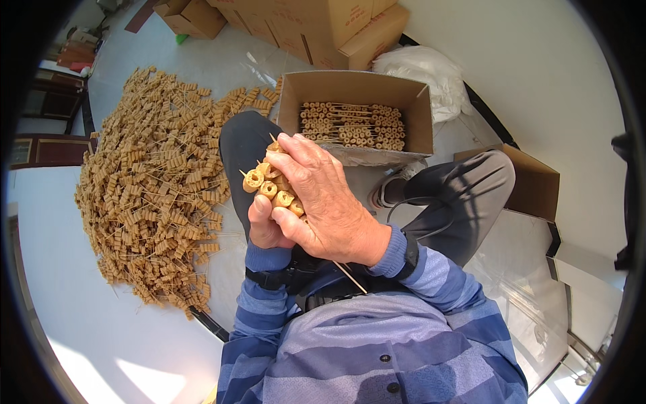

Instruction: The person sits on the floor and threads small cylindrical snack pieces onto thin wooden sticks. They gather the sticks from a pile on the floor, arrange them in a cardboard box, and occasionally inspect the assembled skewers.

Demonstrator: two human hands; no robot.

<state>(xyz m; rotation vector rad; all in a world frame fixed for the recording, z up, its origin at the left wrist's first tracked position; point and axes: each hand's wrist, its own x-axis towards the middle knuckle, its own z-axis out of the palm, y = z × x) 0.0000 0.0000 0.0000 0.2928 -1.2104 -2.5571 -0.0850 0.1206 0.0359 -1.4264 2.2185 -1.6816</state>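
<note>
Above my lap, both hands are closed around a bundle of skewers point(269, 190). They carry short, hollow, golden-brown rolls with open round ends, and pointed stick tips poke out at the upper left. My right hand point(330, 198) lies over the top and right side of the bundle, fingers pressed together. Below it, my left hand point(264, 229) grips from the lower left, mostly covered by the right. Thin stick ends point(350, 276) come out beneath my right wrist. Beyond my hands stands an open cardboard box point(288, 104), with skewers point(353, 124) packed inside in neat rows.
A large heap of loose skewers point(155, 182) covers the floor at my left. More cardboard boxes point(296, 27) stand at the back. White plastic sheeting point(427, 74) lies beside the open box. Another carton point(535, 178) sits against the wall, right of my bent knee point(494, 172).
</note>
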